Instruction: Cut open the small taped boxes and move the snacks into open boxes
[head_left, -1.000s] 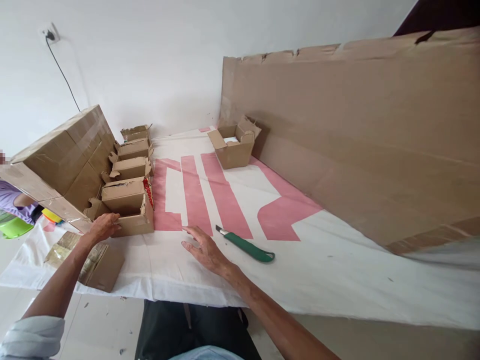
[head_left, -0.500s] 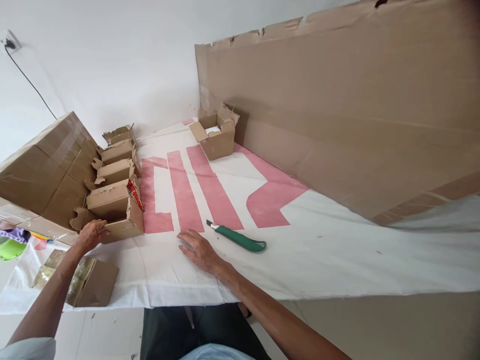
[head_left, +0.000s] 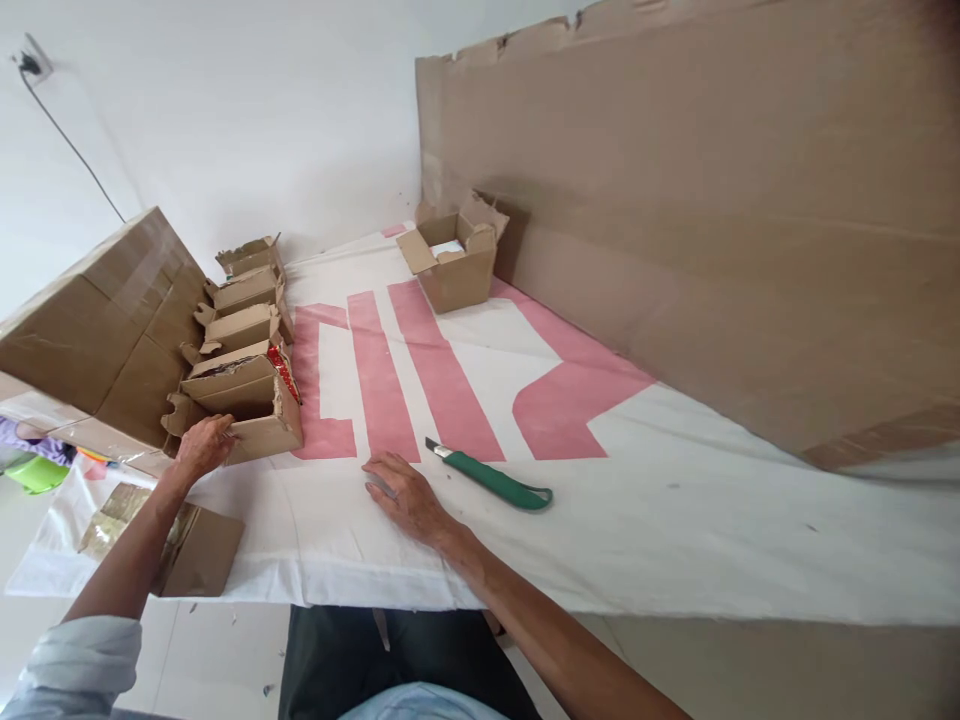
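Note:
My left hand [head_left: 204, 445] is closed over the near wall of an open cardboard box [head_left: 270, 432], the front one in a row. Its thumb side is partly hidden. Behind this box stand several more small open boxes [head_left: 244, 325], one showing a red patterned edge. My right hand [head_left: 409, 498] lies on the white cloth [head_left: 322, 540] with its fingers apart and holds nothing. Just right of it rests a green-handled utility knife [head_left: 491, 480], its blade pointing toward the far left.
A large cardboard box [head_left: 97, 320] is at the left, behind the row. Under my left forearm lies a taped carton [head_left: 206, 550]. An open box [head_left: 457, 280] with something white inside stands by a tall cardboard panel [head_left: 675, 220] on the right. Pink shapes mark the cloth.
The view has shifted slightly, so most things appear further right. My left hand stays on the front box, and my right hand remains on the cloth by the knife.

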